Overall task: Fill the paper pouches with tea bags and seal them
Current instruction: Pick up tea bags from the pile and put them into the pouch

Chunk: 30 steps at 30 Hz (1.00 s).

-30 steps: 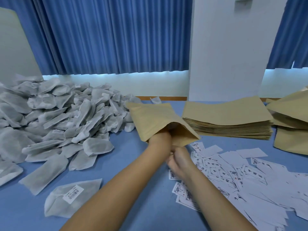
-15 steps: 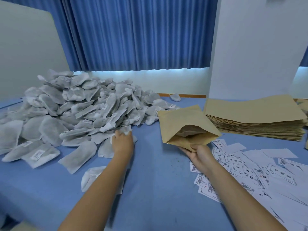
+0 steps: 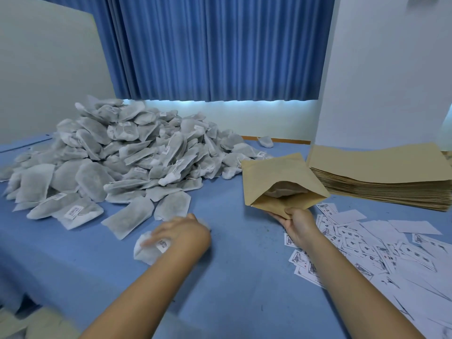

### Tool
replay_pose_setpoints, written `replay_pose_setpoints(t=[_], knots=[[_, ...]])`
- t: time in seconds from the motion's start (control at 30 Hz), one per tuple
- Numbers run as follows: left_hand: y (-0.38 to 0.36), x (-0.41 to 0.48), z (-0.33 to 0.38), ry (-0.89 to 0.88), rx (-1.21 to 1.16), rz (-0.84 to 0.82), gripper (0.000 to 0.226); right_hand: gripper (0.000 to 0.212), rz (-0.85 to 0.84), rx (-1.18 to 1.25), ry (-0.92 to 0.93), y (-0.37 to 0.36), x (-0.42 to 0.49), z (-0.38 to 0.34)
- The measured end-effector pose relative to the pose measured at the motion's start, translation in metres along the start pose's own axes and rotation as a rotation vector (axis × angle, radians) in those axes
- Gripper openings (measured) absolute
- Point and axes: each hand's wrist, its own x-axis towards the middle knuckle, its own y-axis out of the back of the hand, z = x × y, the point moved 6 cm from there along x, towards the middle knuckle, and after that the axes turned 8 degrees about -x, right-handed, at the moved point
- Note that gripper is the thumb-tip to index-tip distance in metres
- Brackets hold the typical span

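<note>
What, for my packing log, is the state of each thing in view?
held pouch: mouth open, unsealed, one tea bag inside.
right hand: pinches the held pouch's lower lip.
left hand: on a loose tea bag, blurred; grip unclear.
tea bag pile: loosely heaped.
pouch stack: flat, neatly stacked.
printed slips: scattered loose.
curtain: drawn shut.

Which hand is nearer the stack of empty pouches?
Right. The right hand holds the open pouch just left of the stack; the left hand is on a tea bag farther left.
</note>
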Motion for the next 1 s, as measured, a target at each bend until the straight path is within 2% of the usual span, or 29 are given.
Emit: replay_pose_setpoints(t=[0.1, 0.2, 0.27, 0.33, 0.43, 0.5, 0.57, 0.63, 0.7, 0.77, 0.87, 0.9, 1.0], knots=[[-0.016, -0.011, -0.011, -0.013, -0.035, -0.055, 0.06, 0.042, 0.0, 0.011, 0.005, 0.002, 0.0, 0.001], [-0.016, -0.019, -0.006, -0.08, 0.023, 0.011, 0.055, 0.046, 0.012, -0.002, 0.002, 0.002, 0.0, 0.001], [-0.014, -0.026, 0.006, -0.186, 0.019, 0.069, 0.048, 0.046, 0.013, -0.014, 0.005, 0.001, 0.0, 0.001], [-0.011, -0.039, 0.021, -0.339, -0.011, 0.11, 0.045, 0.043, 0.021, -0.013, 0.007, 0.002, -0.001, 0.0], [-0.005, -0.069, 0.052, -0.665, -0.141, 0.169, 0.044, 0.035, 0.035, 0.003, -0.022, 0.005, 0.002, 0.003], [0.002, -0.096, 0.076, -0.879, -0.369, 0.18, 0.042, 0.022, 0.089, -0.105, -0.051, 0.009, 0.001, 0.004], [0.016, -0.119, 0.099, -1.029, -0.599, 0.229, 0.04, 0.024, 0.093, -0.208, -0.072, 0.011, -0.003, 0.004], [0.03, -0.135, 0.119, -1.163, -0.741, 0.343, 0.042, 0.022, -0.07, -0.083, -0.039, 0.006, -0.003, 0.006], [0.031, -0.139, 0.139, -1.259, -0.745, 0.381, 0.044, 0.025, -0.152, 0.147, -0.006, 0.006, -0.004, 0.004], [0.017, -0.123, 0.16, -1.191, -0.587, 0.363, 0.043, 0.027, -0.159, 0.102, -0.025, 0.006, -0.001, 0.003], [-0.003, -0.085, 0.178, -0.903, -0.276, 0.391, 0.041, 0.013, -0.068, -0.153, -0.025, 0.011, 0.006, 0.008], [-0.007, -0.076, 0.183, -0.858, -0.188, 0.4, 0.04, 0.016, -0.021, -0.201, -0.011, 0.012, 0.007, 0.009], [-0.006, -0.053, 0.201, -0.825, -0.158, 0.317, 0.043, 0.028, 0.034, -0.281, 0.071, 0.008, 0.004, 0.008]])
